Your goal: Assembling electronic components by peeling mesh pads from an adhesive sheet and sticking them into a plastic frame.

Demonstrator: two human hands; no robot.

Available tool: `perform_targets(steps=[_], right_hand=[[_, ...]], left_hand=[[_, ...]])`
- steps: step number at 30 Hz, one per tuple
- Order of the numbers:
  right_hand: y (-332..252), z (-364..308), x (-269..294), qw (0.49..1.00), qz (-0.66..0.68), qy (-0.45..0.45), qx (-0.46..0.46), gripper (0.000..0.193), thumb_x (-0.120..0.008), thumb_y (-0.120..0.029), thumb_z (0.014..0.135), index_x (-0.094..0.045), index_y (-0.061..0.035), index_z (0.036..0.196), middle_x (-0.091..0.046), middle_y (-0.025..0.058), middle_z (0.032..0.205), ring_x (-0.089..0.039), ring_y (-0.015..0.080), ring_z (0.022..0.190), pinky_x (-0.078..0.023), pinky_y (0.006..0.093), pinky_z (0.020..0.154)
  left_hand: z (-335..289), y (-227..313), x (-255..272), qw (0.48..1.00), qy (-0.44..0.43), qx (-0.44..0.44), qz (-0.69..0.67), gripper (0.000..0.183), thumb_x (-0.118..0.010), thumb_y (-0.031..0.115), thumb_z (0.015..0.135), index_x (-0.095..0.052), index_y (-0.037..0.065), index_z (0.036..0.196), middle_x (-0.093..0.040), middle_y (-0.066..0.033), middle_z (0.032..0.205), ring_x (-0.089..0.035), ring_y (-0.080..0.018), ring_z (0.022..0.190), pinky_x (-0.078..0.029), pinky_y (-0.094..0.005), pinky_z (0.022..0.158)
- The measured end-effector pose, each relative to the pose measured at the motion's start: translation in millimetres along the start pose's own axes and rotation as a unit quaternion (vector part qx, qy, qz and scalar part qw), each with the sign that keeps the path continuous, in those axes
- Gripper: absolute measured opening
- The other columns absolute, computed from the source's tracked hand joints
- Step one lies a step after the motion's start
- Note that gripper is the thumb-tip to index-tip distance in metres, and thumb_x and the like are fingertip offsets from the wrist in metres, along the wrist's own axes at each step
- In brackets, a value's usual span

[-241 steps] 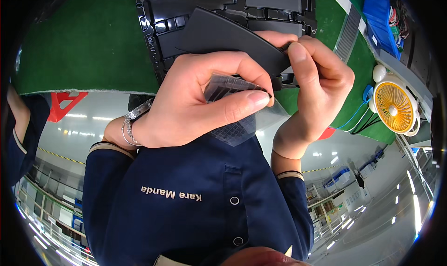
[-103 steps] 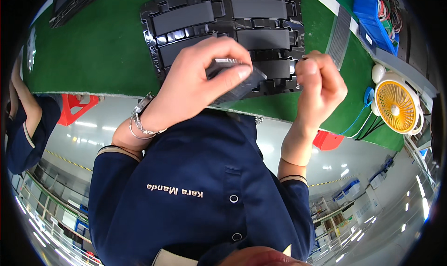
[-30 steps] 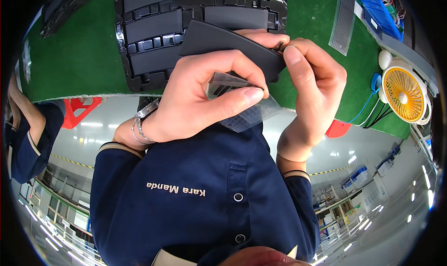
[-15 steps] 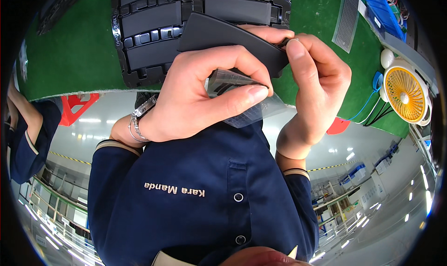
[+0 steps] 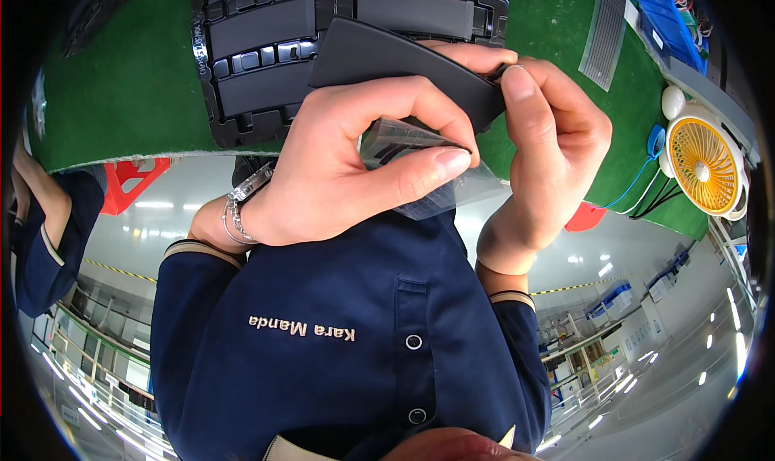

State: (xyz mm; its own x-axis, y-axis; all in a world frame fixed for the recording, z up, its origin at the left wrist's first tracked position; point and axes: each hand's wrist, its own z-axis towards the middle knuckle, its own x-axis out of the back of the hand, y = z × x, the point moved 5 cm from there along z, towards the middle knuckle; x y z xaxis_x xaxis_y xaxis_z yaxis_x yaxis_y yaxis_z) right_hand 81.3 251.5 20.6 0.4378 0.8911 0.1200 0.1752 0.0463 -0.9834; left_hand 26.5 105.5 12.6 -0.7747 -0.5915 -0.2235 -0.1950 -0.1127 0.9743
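Observation:
A flat, dark grey rectangular panel is held up at a tilt between my hands, above a black tray. My left hand is closed, thumb and forefinger pinching a clear plastic sheet with rows of dark marks. The panel rests just behind that hand's forefinger; whether its other fingers support the panel is hidden. At the panel's right end, my right hand pinches a small black piece between thumb and fingertip. One of its fingers lies along the panel's far edge.
The black moulded tray holding several similar panels lies on the green table. A strip sheet, a blue bin and a yellow-and-white fan with cables are at the right. Another person's arm shows at far left, near a red stool.
Both hands, the panel and the plastic sheet have shifted very slightly to the right. The grips look the same.

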Motion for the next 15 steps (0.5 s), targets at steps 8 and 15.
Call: perform_targets(steps=[8, 15], right_hand=[[1.5, 0.9, 1.0, 1.0, -0.002, -0.007, -0.007, 0.012, -0.066, -0.006, 0.086, -0.066, 0.0052, 0.084, -0.056, -0.0026, 0.065, -0.045, 0.0022, 0.06, -0.035, 0.0175, 0.052], [1.3, 0.9, 1.1, 1.0, -0.009, -0.003, -0.004, 0.012, -0.066, -0.007, 0.085, -0.066, 0.0046, 0.084, -0.055, -0.0032, 0.065, -0.044, 0.002, 0.06, -0.034, 0.0175, 0.052]], left_hand=[[1.0, 0.0, -0.2, 1.0, -0.004, 0.002, 0.001, 0.006, -0.059, 0.005, 0.083, -0.061, 0.0, 0.086, -0.049, -0.0242, 0.131, -0.056, -0.0131, 0.087, -0.044, -0.0285, 0.079], [1.5, 0.0, 0.4, 1.0, -0.002, -0.003, 0.002, 0.006, -0.059, 0.005, 0.083, -0.061, 0.0, 0.086, -0.049, -0.0245, 0.131, -0.057, -0.0129, 0.087, -0.045, -0.0283, 0.079]])
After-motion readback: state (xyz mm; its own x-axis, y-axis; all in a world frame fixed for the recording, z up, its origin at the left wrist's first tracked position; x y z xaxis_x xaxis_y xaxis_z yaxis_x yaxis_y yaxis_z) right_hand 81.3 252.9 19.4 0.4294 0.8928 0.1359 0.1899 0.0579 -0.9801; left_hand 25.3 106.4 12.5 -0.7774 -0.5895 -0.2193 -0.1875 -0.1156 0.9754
